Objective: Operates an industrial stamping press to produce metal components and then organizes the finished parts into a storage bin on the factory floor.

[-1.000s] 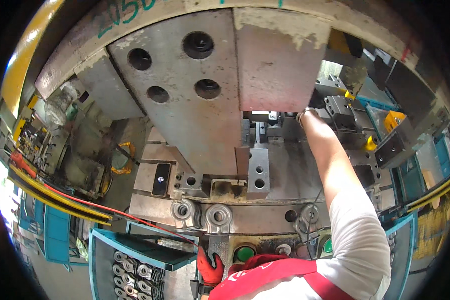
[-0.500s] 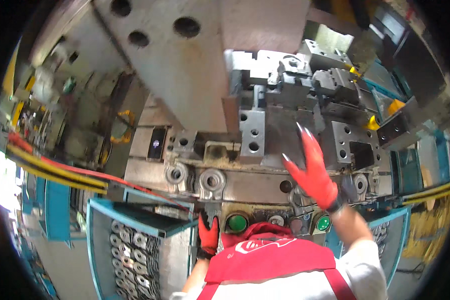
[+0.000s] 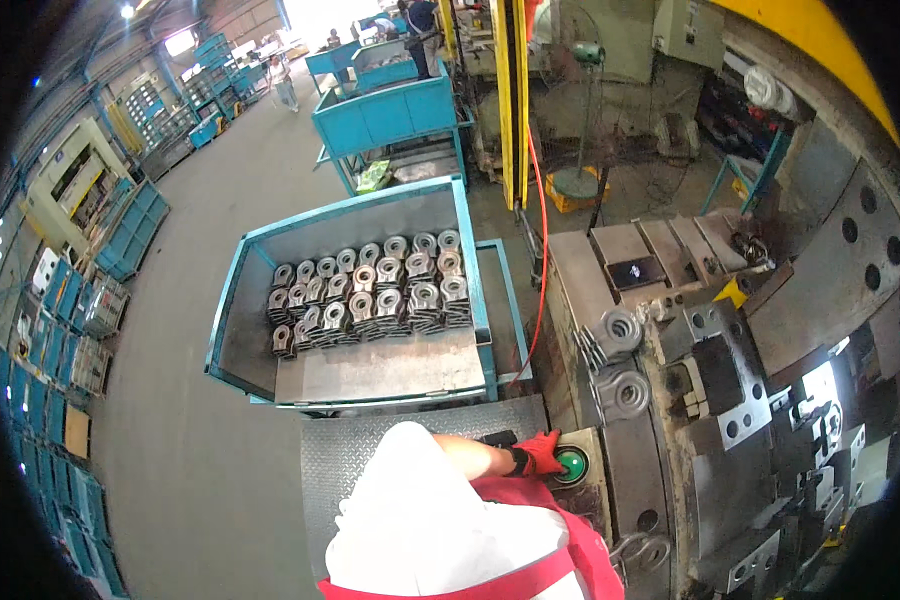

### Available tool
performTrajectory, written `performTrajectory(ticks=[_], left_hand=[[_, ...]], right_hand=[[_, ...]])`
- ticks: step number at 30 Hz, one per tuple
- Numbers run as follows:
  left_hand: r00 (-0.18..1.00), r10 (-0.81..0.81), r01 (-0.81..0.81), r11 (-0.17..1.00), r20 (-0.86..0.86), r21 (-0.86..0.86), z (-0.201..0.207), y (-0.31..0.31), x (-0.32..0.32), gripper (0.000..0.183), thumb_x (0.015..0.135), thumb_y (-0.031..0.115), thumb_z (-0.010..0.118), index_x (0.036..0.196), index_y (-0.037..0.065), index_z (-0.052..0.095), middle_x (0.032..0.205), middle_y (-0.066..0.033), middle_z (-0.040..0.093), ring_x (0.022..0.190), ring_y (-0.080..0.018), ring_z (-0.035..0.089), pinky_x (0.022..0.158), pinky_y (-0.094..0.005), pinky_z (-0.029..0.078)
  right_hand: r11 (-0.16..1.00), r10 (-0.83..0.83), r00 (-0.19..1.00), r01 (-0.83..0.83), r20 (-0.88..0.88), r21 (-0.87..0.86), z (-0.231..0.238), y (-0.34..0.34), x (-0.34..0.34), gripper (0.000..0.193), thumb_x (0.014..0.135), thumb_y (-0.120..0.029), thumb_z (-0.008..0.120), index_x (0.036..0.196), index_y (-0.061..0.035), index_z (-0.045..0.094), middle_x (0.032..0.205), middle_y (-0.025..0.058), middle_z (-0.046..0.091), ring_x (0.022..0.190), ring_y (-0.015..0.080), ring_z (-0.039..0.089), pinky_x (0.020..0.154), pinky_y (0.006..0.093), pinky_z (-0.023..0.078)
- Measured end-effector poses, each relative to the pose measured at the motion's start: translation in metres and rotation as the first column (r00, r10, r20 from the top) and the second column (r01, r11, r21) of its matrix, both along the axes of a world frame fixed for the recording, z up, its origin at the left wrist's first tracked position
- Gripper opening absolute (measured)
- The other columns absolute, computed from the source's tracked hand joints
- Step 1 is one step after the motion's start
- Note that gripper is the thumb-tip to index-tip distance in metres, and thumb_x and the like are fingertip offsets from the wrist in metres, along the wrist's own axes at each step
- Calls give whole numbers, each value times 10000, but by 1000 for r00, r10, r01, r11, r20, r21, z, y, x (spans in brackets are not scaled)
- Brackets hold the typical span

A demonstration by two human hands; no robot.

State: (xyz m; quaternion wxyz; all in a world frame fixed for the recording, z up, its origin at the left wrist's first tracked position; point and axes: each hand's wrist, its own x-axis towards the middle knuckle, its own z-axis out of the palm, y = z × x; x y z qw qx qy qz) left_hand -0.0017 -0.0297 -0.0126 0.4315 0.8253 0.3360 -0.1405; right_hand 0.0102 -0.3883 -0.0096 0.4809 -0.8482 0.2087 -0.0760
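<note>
Resting at the rim of the green button (image 3: 573, 465), the red-gloved left hand (image 3: 540, 455) is pointing its fingers toward the button's face. It is looking loosely, partly open and is holding nothing visible; whether it is actually pushing, or only touching, one cannot tell. The right hand is lying out of view, so its opening and hold cannot be told.

Button location: set in the pale control panel (image 3: 592, 500), along the machine's front edge. Ring-ended metal parts (image 3: 611, 397) are standing in stacks on the ledge nearby (a phone (image 3: 637, 271) is lying further along), with many more sitting in the blue bin (image 3: 385, 370).

Judgement on handling: working the button well is calling for a flat, centred push, fingers not curling over the rim, and both hands staying well clear of the steel tooling (image 3: 711, 480).
</note>
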Motion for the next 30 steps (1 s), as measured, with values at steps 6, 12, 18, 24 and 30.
performTrajectory(ticks=[6, 12, 18, 24, 30], left_hand=[[990, 137, -137, 991, 23, -6, -11, -3, -9, 901, 551, 455, 704, 1266, 84, 299, 1158, -255, 428, 1064, -375, 454, 871, -423, 388], [996, 68, -70, 997, 48, 21, -20, 2, 2, 868, 550, 480, 693, 1226, 77, 326, 1141, -255, 438, 1046, -378, 466, 862, -423, 392], [997, 69, -69, 997, 26, 26, -16, -1, -6, 887, 545, 491, 691, 1235, 76, 317, 1146, -260, 434, 1046, -378, 467, 855, -421, 398], [998, 23, -24, 1000, 54, 16, -14, -2, -6, 862, 539, 469, 710, 1207, 58, 350, 1120, -250, 463, 1030, -370, 480, 841, -412, 409], [995, 34, -30, 999, 96, -45, 3, 18, -8, 808, 549, 428, 731, 1137, -7, 388, 1036, -241, 524, 980, -370, 508, 804, -413, 427]], right_hand=[[989, 136, 987, -130, -81, 72, -12, 11, 24, 613, 754, -203, 619, 1247, 24, 334, 1242, 211, 382, 1082, 278, 432, 895, 369, 358], [984, 154, 974, -136, -165, 117, -22, 11, 25, 649, 745, -213, 630, 1258, 22, 311, 1240, 214, 378, 1077, 276, 432, 890, 370, 362], [982, 146, 966, -115, -213, 152, -31, 0, 13, 685, 735, -223, 641, 1269, 20, 288, 1237, 216, 375, 1072, 275, 431, 885, 371, 365], [977, 54, 967, -1, -248, 213, -45, -34, -20, 720, 726, -233, 653, 1280, 18, 266, 1235, 218, 371, 1068, 274, 430, 880, 372, 369], [912, -50, 963, 152, -266, 381, -93, -85, -66, 757, 717, -242, 664, 1291, 16, 244, 1232, 221, 368, 1063, 273, 429, 875, 374, 372]])
